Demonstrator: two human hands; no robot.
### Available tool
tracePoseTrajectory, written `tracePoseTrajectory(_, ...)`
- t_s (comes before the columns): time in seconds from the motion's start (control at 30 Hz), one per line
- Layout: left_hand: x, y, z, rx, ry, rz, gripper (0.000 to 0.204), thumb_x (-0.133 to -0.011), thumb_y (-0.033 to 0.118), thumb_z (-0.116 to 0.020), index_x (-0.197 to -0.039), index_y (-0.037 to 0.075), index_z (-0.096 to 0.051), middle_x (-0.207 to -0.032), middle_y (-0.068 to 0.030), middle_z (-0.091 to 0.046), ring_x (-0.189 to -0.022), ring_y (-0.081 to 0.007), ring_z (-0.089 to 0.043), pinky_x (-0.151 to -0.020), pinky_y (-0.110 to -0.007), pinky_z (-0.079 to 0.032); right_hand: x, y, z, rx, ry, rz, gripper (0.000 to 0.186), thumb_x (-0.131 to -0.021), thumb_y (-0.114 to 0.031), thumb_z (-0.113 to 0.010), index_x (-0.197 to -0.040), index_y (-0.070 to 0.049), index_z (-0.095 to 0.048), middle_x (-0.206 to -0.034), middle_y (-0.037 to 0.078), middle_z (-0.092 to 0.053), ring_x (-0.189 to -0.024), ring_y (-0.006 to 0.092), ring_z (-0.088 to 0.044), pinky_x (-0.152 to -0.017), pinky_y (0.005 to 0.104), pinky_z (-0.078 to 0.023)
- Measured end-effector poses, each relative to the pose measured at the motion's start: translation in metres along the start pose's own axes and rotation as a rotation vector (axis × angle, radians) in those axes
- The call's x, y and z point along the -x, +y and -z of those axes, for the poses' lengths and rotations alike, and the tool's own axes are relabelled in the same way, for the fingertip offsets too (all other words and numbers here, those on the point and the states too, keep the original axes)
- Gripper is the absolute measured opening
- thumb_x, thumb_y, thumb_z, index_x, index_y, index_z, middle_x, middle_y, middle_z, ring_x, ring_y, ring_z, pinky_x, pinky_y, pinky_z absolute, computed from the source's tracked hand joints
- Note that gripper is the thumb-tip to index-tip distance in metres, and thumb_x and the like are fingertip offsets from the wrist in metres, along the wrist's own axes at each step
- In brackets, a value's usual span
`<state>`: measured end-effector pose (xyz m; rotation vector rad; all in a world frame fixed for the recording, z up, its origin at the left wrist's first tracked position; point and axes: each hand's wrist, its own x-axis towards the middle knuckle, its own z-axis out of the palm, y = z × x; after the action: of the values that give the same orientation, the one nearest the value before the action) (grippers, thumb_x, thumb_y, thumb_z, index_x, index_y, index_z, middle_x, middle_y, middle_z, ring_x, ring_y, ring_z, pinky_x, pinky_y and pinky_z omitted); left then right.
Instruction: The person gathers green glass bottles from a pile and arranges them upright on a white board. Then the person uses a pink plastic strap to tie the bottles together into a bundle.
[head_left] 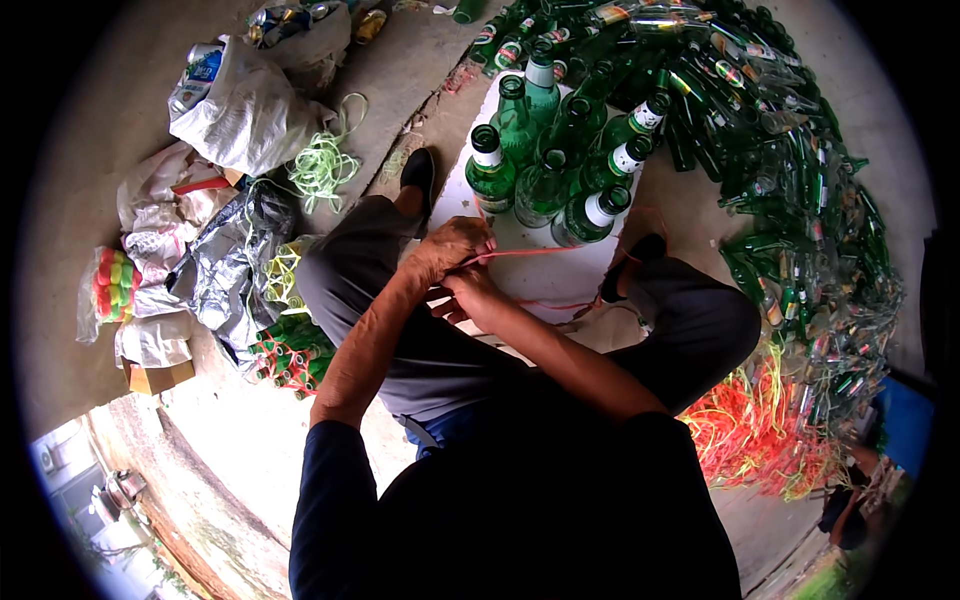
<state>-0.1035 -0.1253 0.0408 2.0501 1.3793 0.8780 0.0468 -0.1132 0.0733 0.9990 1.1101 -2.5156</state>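
A cluster of upright green glass bottles (540,185) stands on a white board (480,235) between my legs. Thin red plastic string (530,251) stretches from my hands across the front of the cluster, and more of it lies lower on the board. My left hand (452,248) is closed on the string at the board's near left edge. Just below and touching it, my right hand (470,298) is curled, pinching the string near the same spot. Its lower fingers are bent and partly in shadow.
A large heap of green and clear bottles (790,190) curves round the right side. Red and yellow string (750,425) lies tangled beneath it. At left are a white sack of cans (250,110), light green string (322,168), crumpled bags (235,265) and bundled green bottles (295,352).
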Motion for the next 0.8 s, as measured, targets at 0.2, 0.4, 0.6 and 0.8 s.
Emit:
tracePoseTrajectory(0.2, -0.008, 0.023, -0.006, 0.847, 0.152, 0.826, 0.006, -0.094, 0.01, -0.059, -0.093, 0.005, -0.06, -0.073, 0.001, -0.054, -0.057, -0.0063, -0.05, -0.049, -0.023, -0.041, 0.036, 0.003, 0.022, 0.156, 0.071, 0.064, 0.026, -0.097, -0.024, -0.058, -0.112, -0.003, -0.063, -0.101, 0.006, -0.069, -0.07, 0.0206, -0.074, -0.045, 0.0269, -0.053)
tracePoseTrajectory(0.4, -0.002, 0.007, -0.021, 0.651, 0.099, 0.531, 0.004, -0.095, 0.007, -0.056, -0.096, 0.006, -0.059, -0.072, 0.0029, -0.052, -0.055, -0.0042, -0.049, -0.046, -0.021, -0.038, 0.048, 0.013, 0.098, 0.917, 0.325, 0.551, 0.024, -0.093, -0.022, -0.061, -0.091, 0.0, -0.07, -0.074, 0.017, -0.069, -0.066, 0.0337, -0.071, -0.058, 0.0428, -0.054)
tracePoseTrajectory(0.6, 0.008, -0.017, -0.033, 0.175, 0.117, 0.202, 0.009, -0.089, 0.005, -0.059, -0.098, 0.006, -0.06, -0.078, -0.0001, -0.056, -0.064, -0.0094, -0.056, -0.052, -0.024, -0.043, 0.047, -0.016, 0.141, 1.264, 0.545, 0.617, 0.017, -0.086, -0.02, -0.062, -0.083, -0.006, -0.071, -0.076, 0.017, -0.068, -0.073, 0.0388, -0.067, -0.069, 0.0472, -0.054)
tracePoseTrajectory(0.8, 0.001, -0.008, -0.021, 0.151, -0.036, 0.407, 0.028, -0.064, 0.004, -0.072, -0.09, 0.007, -0.061, -0.088, -0.0114, -0.065, -0.089, -0.0326, -0.067, -0.078, -0.04, -0.055, 0.045, 0.0, 0.133, 1.199, 0.48, 0.559, 0.017, -0.084, -0.02, -0.063, -0.083, -0.005, -0.071, -0.079, 0.017, -0.069, -0.078, 0.0366, -0.068, -0.073, 0.0467, -0.054)
